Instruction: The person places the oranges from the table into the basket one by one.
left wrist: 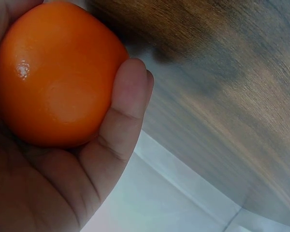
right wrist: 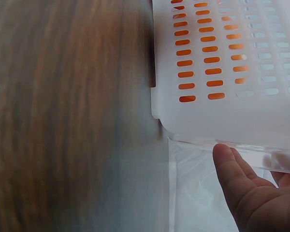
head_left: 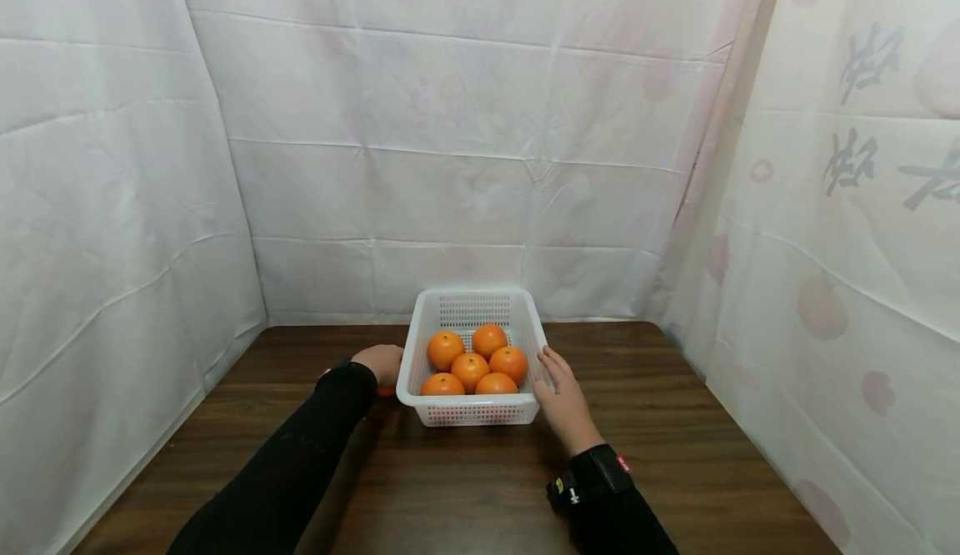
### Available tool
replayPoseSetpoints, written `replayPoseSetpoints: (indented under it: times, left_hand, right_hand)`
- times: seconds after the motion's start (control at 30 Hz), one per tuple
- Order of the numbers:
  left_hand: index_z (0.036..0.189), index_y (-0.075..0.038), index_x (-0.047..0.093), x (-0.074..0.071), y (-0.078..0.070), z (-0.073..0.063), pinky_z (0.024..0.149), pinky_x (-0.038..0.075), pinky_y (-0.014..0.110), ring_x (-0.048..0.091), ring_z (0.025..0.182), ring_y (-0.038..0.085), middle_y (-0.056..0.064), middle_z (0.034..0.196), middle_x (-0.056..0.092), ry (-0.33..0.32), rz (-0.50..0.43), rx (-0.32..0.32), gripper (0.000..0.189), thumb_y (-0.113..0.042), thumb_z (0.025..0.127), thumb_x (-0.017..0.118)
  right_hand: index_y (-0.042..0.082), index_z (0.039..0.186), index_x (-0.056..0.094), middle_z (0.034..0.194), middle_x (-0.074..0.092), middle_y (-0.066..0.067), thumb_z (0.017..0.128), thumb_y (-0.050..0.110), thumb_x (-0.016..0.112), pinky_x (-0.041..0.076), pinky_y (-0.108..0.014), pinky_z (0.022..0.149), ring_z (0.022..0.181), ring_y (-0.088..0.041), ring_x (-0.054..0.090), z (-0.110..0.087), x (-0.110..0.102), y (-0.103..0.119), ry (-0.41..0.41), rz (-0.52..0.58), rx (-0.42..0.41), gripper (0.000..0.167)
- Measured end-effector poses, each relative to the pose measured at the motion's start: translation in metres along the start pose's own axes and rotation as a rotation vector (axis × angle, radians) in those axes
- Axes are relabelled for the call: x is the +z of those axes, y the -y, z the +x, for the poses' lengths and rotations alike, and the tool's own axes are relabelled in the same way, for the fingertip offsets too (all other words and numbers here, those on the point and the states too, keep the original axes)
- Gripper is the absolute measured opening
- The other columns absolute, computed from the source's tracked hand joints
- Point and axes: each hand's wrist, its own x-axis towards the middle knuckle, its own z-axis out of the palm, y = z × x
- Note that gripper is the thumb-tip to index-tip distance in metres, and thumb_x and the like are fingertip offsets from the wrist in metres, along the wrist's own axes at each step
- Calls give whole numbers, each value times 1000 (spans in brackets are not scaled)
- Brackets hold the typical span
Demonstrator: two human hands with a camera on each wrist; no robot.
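A white plastic basket [head_left: 475, 409] with slotted walls stands on the table, holding several oranges [head_left: 470, 372]. Just left of it, my left hand [head_left: 378, 363] grips another orange [left wrist: 60, 77]. In the left wrist view, the thumb and fingers curve round this fruit, low beside the wood. Only a sliver of it shows in the head view. Along the basket's right side rests my right hand [head_left: 566, 401], its fingers fairly straight and touching near the rim. The right wrist view shows that hand [right wrist: 261, 198] at the basket's edge, with orange colour behind the slots.
The dark wood-grain table [head_left: 660, 438] has rounded far corners. White cloth hangs behind it [head_left: 450, 188] and on both sides; the right cloth [head_left: 825, 288] carries faint printed fruit and characters. The basket stands close to the table's far edge.
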Motion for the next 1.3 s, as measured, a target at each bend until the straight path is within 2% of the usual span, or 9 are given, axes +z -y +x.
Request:
replayPoseSetpoints:
  times: [0.4,0.67,0.87,1.0,1.13,1.2,1.3]
  left_hand:
    - [120,-20,76,-1,3,-3,105,52,54,68,105,24,6,124,76,15,-30,-6,30,-38,95,75]
    - [127,-22,75,-4,2,-5,108,51,53,67,111,26,7,132,74,25,1,27,38,-43,95,74]
    - [128,-25,74,-7,3,-2,108,51,53,67,115,25,5,133,74,68,13,55,36,-43,97,74]
    - [125,-26,75,-13,6,4,106,52,52,68,114,24,4,131,75,73,57,65,35,-44,95,75]
    - [119,-30,76,-26,9,10,103,53,51,66,110,23,1,129,74,75,71,30,41,-49,83,86]
    - [116,-28,76,-34,8,11,97,54,50,66,105,23,2,124,74,74,82,24,44,-46,79,89]
    - [115,-25,74,-48,6,10,86,54,45,63,95,24,2,115,72,72,104,8,42,-36,78,89]
  right_hand:
    - [5,160,46,175,31,-7,97,12,53,27,-63,128,161,-37,28,2,1,-1,-7,-6,4,64]
    - [3,159,47,174,32,-10,97,11,53,27,-62,128,161,-38,30,1,1,1,-13,-8,-12,63]
    - [4,159,48,174,34,-8,97,11,54,27,-61,129,160,-37,31,1,1,-1,-20,-22,-2,63]
    - [3,158,49,173,35,-9,96,10,55,28,-61,128,160,-37,33,1,1,0,-24,-25,-19,63]
    - [3,159,48,174,34,-9,96,10,54,29,-60,128,160,-36,33,3,0,1,-19,-25,-30,63]
    - [3,160,47,174,33,-8,97,10,53,29,-60,128,160,-36,32,3,0,1,-15,-23,-22,63]
    - [4,160,46,175,32,-9,97,10,53,29,-61,128,160,-37,31,2,0,0,-11,-23,-17,64]
